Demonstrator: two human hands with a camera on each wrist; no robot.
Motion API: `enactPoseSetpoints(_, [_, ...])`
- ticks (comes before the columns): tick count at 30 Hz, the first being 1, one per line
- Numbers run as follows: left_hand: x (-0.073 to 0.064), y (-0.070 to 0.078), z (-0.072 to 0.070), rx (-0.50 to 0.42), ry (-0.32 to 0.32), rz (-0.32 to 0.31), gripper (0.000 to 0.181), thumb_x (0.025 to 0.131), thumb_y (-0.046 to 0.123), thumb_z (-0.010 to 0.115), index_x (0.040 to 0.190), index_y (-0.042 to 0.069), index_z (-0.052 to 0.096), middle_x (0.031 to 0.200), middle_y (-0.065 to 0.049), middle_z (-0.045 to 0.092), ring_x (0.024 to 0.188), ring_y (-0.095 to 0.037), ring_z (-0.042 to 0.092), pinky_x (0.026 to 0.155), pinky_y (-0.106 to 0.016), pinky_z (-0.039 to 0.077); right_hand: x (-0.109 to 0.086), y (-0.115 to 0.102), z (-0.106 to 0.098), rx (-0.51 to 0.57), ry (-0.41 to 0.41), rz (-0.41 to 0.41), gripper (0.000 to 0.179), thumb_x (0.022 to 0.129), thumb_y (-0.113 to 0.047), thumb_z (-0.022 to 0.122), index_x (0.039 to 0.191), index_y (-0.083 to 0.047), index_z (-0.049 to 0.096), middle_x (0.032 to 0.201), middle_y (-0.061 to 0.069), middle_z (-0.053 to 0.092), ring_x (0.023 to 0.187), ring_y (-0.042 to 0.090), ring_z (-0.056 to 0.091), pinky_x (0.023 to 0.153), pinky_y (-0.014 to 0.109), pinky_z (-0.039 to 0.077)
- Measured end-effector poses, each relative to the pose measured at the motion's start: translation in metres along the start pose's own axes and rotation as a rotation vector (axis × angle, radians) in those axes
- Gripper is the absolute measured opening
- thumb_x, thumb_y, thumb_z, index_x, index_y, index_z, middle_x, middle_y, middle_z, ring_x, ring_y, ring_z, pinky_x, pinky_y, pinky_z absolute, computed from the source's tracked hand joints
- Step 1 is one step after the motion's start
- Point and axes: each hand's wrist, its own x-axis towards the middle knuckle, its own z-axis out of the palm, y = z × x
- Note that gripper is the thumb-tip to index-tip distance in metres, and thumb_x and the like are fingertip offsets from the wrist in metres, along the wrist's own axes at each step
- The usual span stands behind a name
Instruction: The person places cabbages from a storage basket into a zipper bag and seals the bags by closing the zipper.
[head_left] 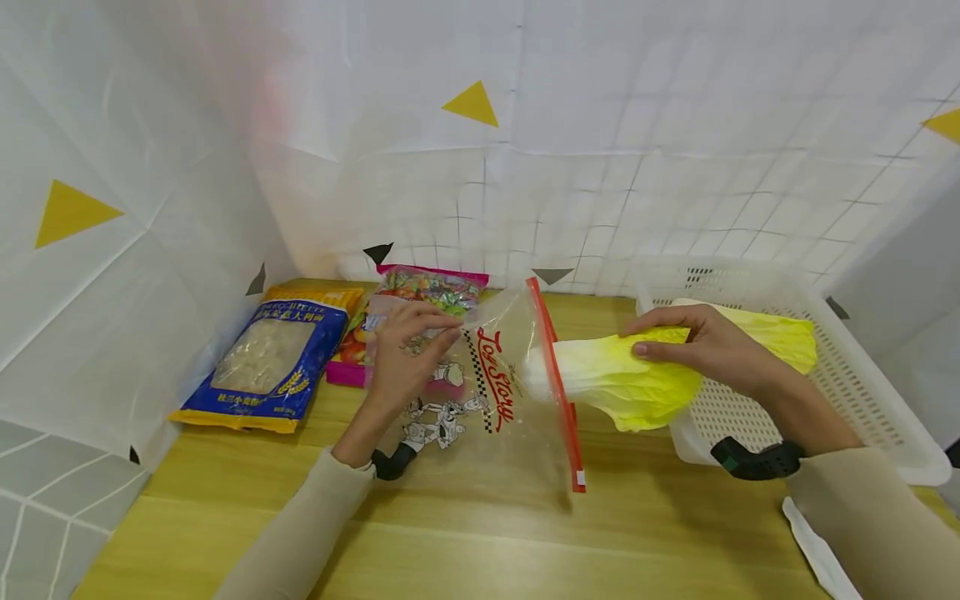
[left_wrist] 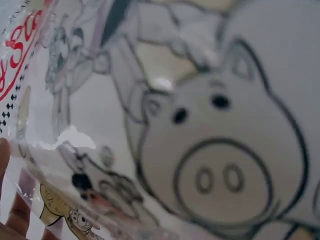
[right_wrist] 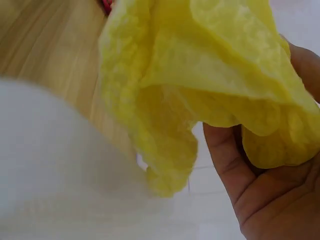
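A clear zip bag with a red slider edge and "Toy Story" print stands on its side over the table. My left hand pinches it by the upper edge. In the left wrist view, the bag's printed pig fills much of the picture, fingers at the lower left. Thumb and fingers of my right hand grip a yellow napa cabbage leaf near its frilly end. The leaf's white stalk end reaches past the red edge and shows blurred through the plastic. In the right wrist view, the leaf droops over my fingers.
A white perforated basket stands at the right with another cabbage leaf inside. At the left lie a blue and yellow pasta packet and a pink-edged colourful packet. Something white and flat lies under the right forearm.
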Motion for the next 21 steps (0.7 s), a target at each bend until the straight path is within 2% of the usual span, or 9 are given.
enactPoseSetpoints(4, [0.000, -0.001, 0.000, 0.016, -0.009, -0.029, 0.013, 0.093, 0.015, 0.075, 0.104, 0.014, 0.081, 0.113, -0.005, 0.070, 0.121, -0.020, 0.052, 0.112, -0.052, 0.028, 0.006, -0.002, 0.008, 0.076, 0.009, 0.018, 0.030, 0.099, -0.023, 0.068, 0.128, -0.016, 0.071, 0.131, -0.006, 0.066, 0.132, 0.008, 0.050, 0.089, 0.018, 0.053])
enactPoseSetpoints(6, [0.000, -0.001, 0.000, 0.006, -0.019, -0.024, 0.012, 0.093, 0.014, 0.076, 0.104, 0.013, 0.081, 0.113, -0.006, 0.070, 0.120, -0.020, 0.052, 0.109, -0.049, 0.033, 0.008, -0.003, 0.013, 0.096, -0.011, 0.012, 0.029, 0.099, -0.023, 0.068, 0.127, -0.016, 0.071, 0.130, -0.005, 0.066, 0.128, 0.009, 0.054, 0.088, 0.022, 0.055])
enactPoseSetpoints(7, [-0.001, -0.001, 0.000, 0.003, -0.025, -0.024, 0.012, 0.092, 0.014, 0.076, 0.103, 0.013, 0.081, 0.113, -0.006, 0.070, 0.119, -0.020, 0.053, 0.108, -0.047, 0.035, 0.010, -0.004, 0.017, 0.097, -0.026, 0.001, 0.028, 0.099, -0.022, 0.069, 0.125, -0.016, 0.072, 0.129, -0.004, 0.067, 0.120, 0.007, 0.057, 0.087, 0.025, 0.056])
enactPoseSetpoints(11, [-0.001, 0.001, 0.002, 0.001, -0.037, -0.004, 0.011, 0.090, 0.012, 0.078, 0.100, 0.012, 0.082, 0.109, -0.006, 0.071, 0.114, -0.021, 0.055, 0.101, -0.042, 0.040, 0.014, -0.006, 0.031, 0.084, -0.091, -0.032, 0.024, 0.097, -0.022, 0.070, 0.121, -0.021, 0.074, 0.126, 0.000, 0.070, 0.115, 0.010, 0.062, 0.089, 0.029, 0.056])
enactPoseSetpoints(15, [0.000, 0.002, 0.004, 0.027, -0.015, 0.020, 0.011, 0.088, 0.012, 0.080, 0.099, 0.012, 0.082, 0.107, -0.008, 0.073, 0.113, -0.025, 0.056, 0.101, -0.044, 0.037, 0.015, -0.010, 0.044, 0.085, -0.085, -0.002, 0.024, 0.096, -0.026, 0.072, 0.120, -0.024, 0.074, 0.126, -0.001, 0.070, 0.115, 0.007, 0.061, 0.089, 0.029, 0.055])
enactPoseSetpoints(17, [0.000, 0.002, 0.004, 0.040, -0.007, 0.035, 0.011, 0.088, 0.012, 0.080, 0.099, 0.012, 0.082, 0.107, -0.008, 0.073, 0.113, -0.025, 0.056, 0.102, -0.047, 0.035, 0.016, -0.012, 0.051, 0.105, -0.045, 0.038, 0.025, 0.096, -0.029, 0.072, 0.120, -0.024, 0.074, 0.129, 0.001, 0.069, 0.092, 0.003, 0.061, 0.073, 0.026, 0.054])
enactPoseSetpoints(19, [0.000, 0.003, 0.004, 0.052, -0.002, 0.056, 0.012, 0.088, 0.012, 0.080, 0.099, 0.012, 0.082, 0.107, -0.008, 0.072, 0.114, -0.026, 0.055, 0.105, -0.050, 0.031, 0.018, -0.014, 0.057, 0.126, 0.019, 0.082, 0.029, 0.095, -0.034, 0.073, 0.122, -0.024, 0.074, 0.132, 0.003, 0.067, 0.067, 0.002, 0.050, 0.057, 0.025, 0.046])
enactPoseSetpoints(20, [0.000, 0.004, 0.004, 0.059, -0.001, 0.068, 0.012, 0.088, 0.011, 0.080, 0.099, 0.012, 0.082, 0.107, -0.008, 0.072, 0.115, -0.026, 0.055, 0.106, -0.052, 0.029, 0.019, -0.015, 0.060, 0.143, 0.060, 0.102, 0.031, 0.095, -0.036, 0.072, 0.123, -0.023, 0.073, 0.133, 0.004, 0.067, 0.058, 0.005, 0.041, 0.050, 0.026, 0.040])
enactPoseSetpoints(21, [0.000, 0.005, 0.004, 0.066, 0.001, 0.082, 0.012, 0.088, 0.011, 0.080, 0.099, 0.012, 0.082, 0.107, -0.008, 0.072, 0.115, -0.027, 0.055, 0.108, -0.054, 0.027, 0.020, -0.016, 0.062, 0.160, 0.103, 0.117, 0.033, 0.095, -0.038, 0.072, 0.124, -0.022, 0.073, 0.135, 0.005, 0.066, 0.057, 0.007, 0.036, 0.048, 0.028, 0.036])
